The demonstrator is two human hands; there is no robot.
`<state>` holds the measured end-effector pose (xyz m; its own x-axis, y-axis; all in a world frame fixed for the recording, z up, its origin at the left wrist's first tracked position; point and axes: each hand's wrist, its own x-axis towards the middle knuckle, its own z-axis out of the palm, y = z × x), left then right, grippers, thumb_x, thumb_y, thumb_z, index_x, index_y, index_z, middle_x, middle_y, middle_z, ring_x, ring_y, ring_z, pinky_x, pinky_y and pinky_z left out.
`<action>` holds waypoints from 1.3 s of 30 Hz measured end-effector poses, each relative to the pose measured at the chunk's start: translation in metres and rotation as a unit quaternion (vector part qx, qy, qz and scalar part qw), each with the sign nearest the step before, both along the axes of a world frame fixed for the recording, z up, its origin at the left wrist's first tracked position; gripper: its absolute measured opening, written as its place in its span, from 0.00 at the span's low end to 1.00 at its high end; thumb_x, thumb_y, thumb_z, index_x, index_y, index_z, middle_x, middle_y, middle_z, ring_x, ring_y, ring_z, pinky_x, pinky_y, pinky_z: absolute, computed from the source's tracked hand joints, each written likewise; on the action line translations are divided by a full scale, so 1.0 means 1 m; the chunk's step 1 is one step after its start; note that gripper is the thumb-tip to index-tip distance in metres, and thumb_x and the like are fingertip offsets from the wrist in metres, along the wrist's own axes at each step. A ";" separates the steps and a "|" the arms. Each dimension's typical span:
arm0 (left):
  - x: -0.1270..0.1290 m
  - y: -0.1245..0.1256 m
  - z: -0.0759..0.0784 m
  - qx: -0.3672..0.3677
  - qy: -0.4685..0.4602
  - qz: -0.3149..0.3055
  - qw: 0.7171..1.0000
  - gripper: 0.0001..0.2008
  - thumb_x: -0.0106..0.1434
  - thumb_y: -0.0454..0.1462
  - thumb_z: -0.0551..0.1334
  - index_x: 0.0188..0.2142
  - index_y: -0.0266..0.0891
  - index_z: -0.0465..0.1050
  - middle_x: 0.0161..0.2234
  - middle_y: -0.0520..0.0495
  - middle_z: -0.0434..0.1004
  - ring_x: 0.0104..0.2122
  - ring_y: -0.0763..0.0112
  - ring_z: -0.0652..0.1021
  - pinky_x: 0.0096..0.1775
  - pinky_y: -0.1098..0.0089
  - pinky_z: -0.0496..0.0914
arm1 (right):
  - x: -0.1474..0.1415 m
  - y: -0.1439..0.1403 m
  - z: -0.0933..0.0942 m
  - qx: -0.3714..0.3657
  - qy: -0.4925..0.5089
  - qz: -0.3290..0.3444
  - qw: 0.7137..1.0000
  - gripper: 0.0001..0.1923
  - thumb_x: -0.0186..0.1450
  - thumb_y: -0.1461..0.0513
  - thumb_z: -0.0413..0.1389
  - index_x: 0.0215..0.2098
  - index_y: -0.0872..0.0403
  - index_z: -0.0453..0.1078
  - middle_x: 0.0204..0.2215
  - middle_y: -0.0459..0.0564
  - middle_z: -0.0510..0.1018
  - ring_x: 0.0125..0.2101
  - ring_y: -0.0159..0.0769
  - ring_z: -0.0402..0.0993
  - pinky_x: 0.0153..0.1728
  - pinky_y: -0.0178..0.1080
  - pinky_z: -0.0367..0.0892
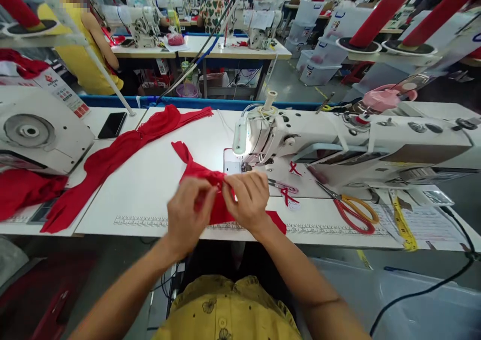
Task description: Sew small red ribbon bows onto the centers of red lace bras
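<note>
Garment factory floor: rows of sewing machines (300, 139), thread cones (379, 16), red fabric pieces (112, 159), seated workers (84, 44).

A small piece of red cloth (199, 172) is held at the front of the white table (150, 179), just in front of the sewing machine (300, 139). It is soft, bunched up and folded in the middle. One thin end is stretched out flat on the table, up and to the left. Another red corner is seen lower down on the right, by the ruler marks at the table's edge. The middle of the cloth is pinched between the left hand (190, 214) and the right hand (248, 199), so that part is mostly hidden.
</note>
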<state>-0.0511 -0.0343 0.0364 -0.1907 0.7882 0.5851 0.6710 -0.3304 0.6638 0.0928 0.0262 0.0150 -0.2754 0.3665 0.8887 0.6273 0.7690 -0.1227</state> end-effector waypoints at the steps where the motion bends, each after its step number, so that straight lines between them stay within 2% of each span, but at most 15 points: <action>1: 0.008 -0.009 -0.003 -0.086 -0.067 -0.053 0.993 0.07 0.68 0.38 0.60 0.33 0.39 0.71 0.28 0.50 0.73 0.26 0.73 0.71 0.30 0.71 0.68 | 0.004 0.000 -0.004 0.015 -0.016 0.003 1.000 0.09 0.63 0.69 0.60 0.41 0.54 0.69 0.28 0.44 0.79 0.30 0.31 0.71 0.42 0.41 0.62; 2: 0.015 -0.016 -0.008 -0.159 -0.145 -0.091 0.972 0.10 0.70 0.41 0.58 0.34 0.39 0.71 0.28 0.51 0.72 0.24 0.75 0.70 0.27 0.73 0.67 | 0.010 -0.002 -0.009 0.026 -0.037 0.008 0.999 0.10 0.63 0.69 0.60 0.42 0.54 0.69 0.29 0.44 0.79 0.30 0.31 0.71 0.42 0.41 0.62; 4: 0.026 -0.024 -0.020 -0.243 -0.287 -0.128 0.918 0.15 0.70 0.47 0.57 0.35 0.38 0.71 0.28 0.51 0.71 0.23 0.76 0.70 0.25 0.74 0.68 | 0.020 -0.005 -0.021 0.037 -0.079 0.012 0.996 0.11 0.64 0.69 0.60 0.44 0.53 0.70 0.30 0.44 0.80 0.31 0.30 0.72 0.44 0.41 0.61; 5: 0.030 -0.024 -0.025 -0.260 -0.342 -0.129 0.894 0.16 0.69 0.49 0.58 0.35 0.37 0.71 0.28 0.51 0.72 0.23 0.75 0.71 0.24 0.74 0.69 | 0.025 -0.007 -0.027 0.039 -0.096 0.010 0.995 0.11 0.65 0.68 0.59 0.45 0.52 0.70 0.31 0.44 0.80 0.32 0.30 0.72 0.45 0.42 0.61; 7: 0.035 -0.019 -0.030 -0.264 -0.415 -0.112 0.864 0.18 0.66 0.51 0.61 0.35 0.37 0.71 0.30 0.50 0.73 0.25 0.74 0.73 0.25 0.74 0.71 | 0.033 -0.010 -0.033 0.042 -0.121 0.006 0.992 0.11 0.66 0.68 0.58 0.46 0.51 0.71 0.33 0.44 0.81 0.34 0.30 0.73 0.46 0.42 0.60; 10: 0.037 -0.006 -0.032 -0.255 -0.462 -0.090 0.845 0.17 0.62 0.49 0.66 0.34 0.37 0.70 0.30 0.52 0.74 0.26 0.76 0.74 0.27 0.75 0.73 | 0.040 -0.011 -0.034 0.044 -0.144 0.020 0.988 0.11 0.66 0.68 0.59 0.47 0.52 0.71 0.35 0.46 0.81 0.36 0.31 0.74 0.47 0.43 0.60; 16: 0.037 0.001 -0.032 -0.236 -0.472 -0.087 0.845 0.14 0.58 0.44 0.70 0.33 0.37 0.72 0.29 0.53 0.77 0.28 0.77 0.76 0.34 0.76 0.75 | 0.040 -0.014 -0.033 -0.020 -0.116 0.035 0.992 0.13 0.66 0.68 0.58 0.49 0.52 0.70 0.35 0.46 0.81 0.35 0.32 0.74 0.45 0.43 0.63; 19: 0.036 -0.002 -0.032 -0.236 -0.476 -0.082 0.844 0.13 0.58 0.44 0.71 0.33 0.36 0.73 0.29 0.53 0.78 0.28 0.76 0.77 0.35 0.74 0.76 | 0.038 -0.021 -0.026 -0.049 -0.108 0.052 0.992 0.16 0.67 0.69 0.57 0.52 0.53 0.69 0.36 0.47 0.81 0.36 0.34 0.74 0.44 0.44 0.64; 22: 0.032 -0.006 -0.029 -0.221 -0.461 -0.067 0.857 0.14 0.58 0.44 0.70 0.32 0.36 0.73 0.27 0.52 0.77 0.27 0.76 0.77 0.34 0.74 0.75 | 0.042 -0.025 -0.016 -0.109 -0.100 0.088 0.985 0.18 0.67 0.69 0.55 0.55 0.54 0.69 0.38 0.50 0.80 0.38 0.36 0.75 0.43 0.45 0.64; 24: 0.027 -0.008 -0.027 -0.213 -0.447 -0.050 0.867 0.14 0.59 0.44 0.70 0.31 0.36 0.73 0.25 0.53 0.75 0.26 0.76 0.77 0.33 0.75 0.73 | 0.052 -0.022 -0.013 -0.150 -0.090 0.088 0.981 0.17 0.68 0.69 0.54 0.54 0.54 0.70 0.39 0.51 0.80 0.38 0.37 0.74 0.42 0.44 0.64; 26: 0.020 -0.011 -0.023 -0.213 -0.441 -0.036 0.871 0.14 0.58 0.45 0.70 0.31 0.37 0.72 0.24 0.54 0.74 0.26 0.76 0.76 0.32 0.76 0.72 | 0.070 -0.013 -0.014 -0.167 -0.097 0.036 0.980 0.13 0.69 0.68 0.53 0.50 0.54 0.73 0.38 0.51 0.80 0.38 0.37 0.74 0.41 0.43 0.64; 28: 0.012 -0.013 -0.020 -0.214 -0.437 -0.031 0.873 0.14 0.58 0.44 0.71 0.31 0.37 0.72 0.24 0.54 0.73 0.26 0.77 0.75 0.32 0.77 0.71 | 0.094 0.000 -0.021 -0.170 -0.136 -0.057 0.974 0.11 0.70 0.66 0.52 0.46 0.54 0.75 0.38 0.52 0.80 0.38 0.40 0.73 0.40 0.43 0.64; 31: 0.004 -0.014 -0.016 -0.217 -0.431 -0.032 0.875 0.13 0.56 0.43 0.71 0.31 0.37 0.73 0.27 0.54 0.74 0.28 0.76 0.75 0.34 0.76 0.71 | 0.130 0.024 -0.036 -0.187 -0.218 -0.164 0.944 0.12 0.71 0.62 0.52 0.45 0.54 0.78 0.41 0.54 0.80 0.43 0.47 0.73 0.39 0.44 0.63; 35: 0.000 -0.013 -0.011 -0.222 -0.437 -0.034 0.871 0.12 0.56 0.42 0.71 0.31 0.37 0.73 0.29 0.53 0.73 0.29 0.76 0.75 0.34 0.76 0.71 | 0.157 0.046 -0.052 -0.234 -0.261 -0.163 0.922 0.15 0.71 0.60 0.50 0.46 0.53 0.78 0.40 0.54 0.80 0.42 0.45 0.74 0.39 0.44 0.65; 39: -0.001 -0.012 -0.008 -0.223 -0.444 -0.038 0.867 0.12 0.56 0.43 0.71 0.30 0.37 0.73 0.27 0.53 0.72 0.28 0.76 0.74 0.34 0.75 0.70 | 0.158 0.053 -0.056 -0.237 -0.249 -0.166 0.924 0.16 0.69 0.61 0.48 0.43 0.55 0.79 0.38 0.53 0.81 0.39 0.43 0.76 0.39 0.44 0.66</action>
<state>-0.0526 -0.0463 0.0286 -0.3474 0.9284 -0.1320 -0.1821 0.0713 0.9807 0.2506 0.0794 -0.0411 -0.4088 0.8198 0.4010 0.8888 0.4574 -0.0289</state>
